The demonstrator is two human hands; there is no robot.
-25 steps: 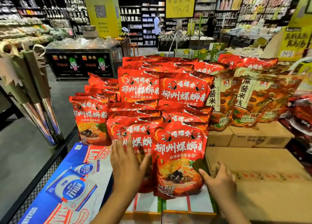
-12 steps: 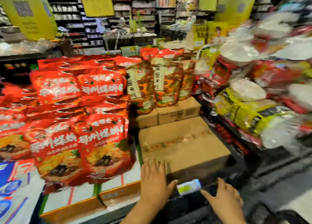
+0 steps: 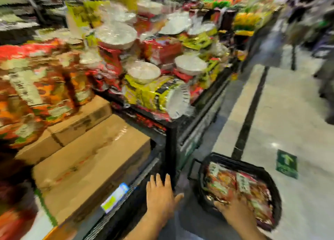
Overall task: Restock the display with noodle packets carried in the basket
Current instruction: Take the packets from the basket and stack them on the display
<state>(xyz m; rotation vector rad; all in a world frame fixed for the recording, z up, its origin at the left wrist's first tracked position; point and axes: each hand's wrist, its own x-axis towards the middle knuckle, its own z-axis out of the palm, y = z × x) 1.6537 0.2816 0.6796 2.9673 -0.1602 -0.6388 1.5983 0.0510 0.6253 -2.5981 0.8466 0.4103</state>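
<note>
Asker: Basket (image 3: 240,164) first: where does it sit?

Watcher: On the pale, glossy floor tiles (image 3: 298,104), just beside the black metal corner of the display (image 3: 170,149). It is black plastic with a rounded rim, and crinkly red-orange noodle packets (image 3: 233,183) lie flat inside.

Asker: Hands?

Watcher: Right hand (image 3: 235,212) is down on the packets in the basket. Blur hides whether its fingers grip one, so I cannot tell. Left hand (image 3: 160,198) is spread wide and flat, fingers straight, holding nothing, over the display's dark wire edge.

Asker: And on the display?

Watcher: Matte brown cardboard boxes (image 3: 90,158), blocky, with a small price tag (image 3: 115,197) at the front edge. Shiny orange packets (image 3: 36,87) stand behind them. Round white bowls (image 3: 115,34) under film are heaped to the right.
</note>
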